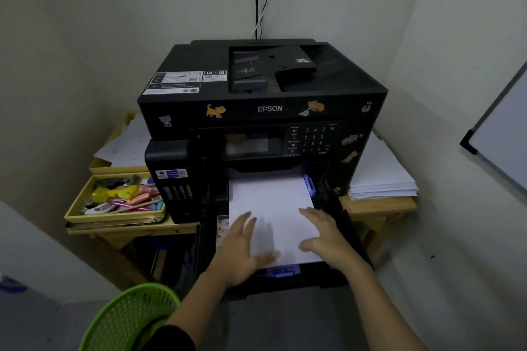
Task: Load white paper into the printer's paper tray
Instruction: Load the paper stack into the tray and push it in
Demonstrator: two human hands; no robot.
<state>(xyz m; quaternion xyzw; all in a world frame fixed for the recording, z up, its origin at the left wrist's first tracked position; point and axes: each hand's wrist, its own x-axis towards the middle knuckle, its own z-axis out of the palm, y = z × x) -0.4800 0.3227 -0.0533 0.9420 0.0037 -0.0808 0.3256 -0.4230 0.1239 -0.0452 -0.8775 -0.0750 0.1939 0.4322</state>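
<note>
A black Epson printer [265, 100] stands on a wooden table, its paper tray [346, 225] pulled out towards me. A stack of white paper [271, 196] lies flat in the tray between a blue side guide [309, 184] and a blue front guide [282, 270]. My left hand [242, 248] rests flat on the paper's near left part, fingers spread. My right hand [325, 234] lies flat on the near right part, fingers apart. Neither hand grips anything.
A yellow tray of pens and small items [114, 199] sits left of the printer. Loose sheets [128, 142] lie behind it. A pile of white paper [382, 179] lies on the table at right. A green mesh basket [128, 319] stands at lower left. A whiteboard [502, 137] leans at right.
</note>
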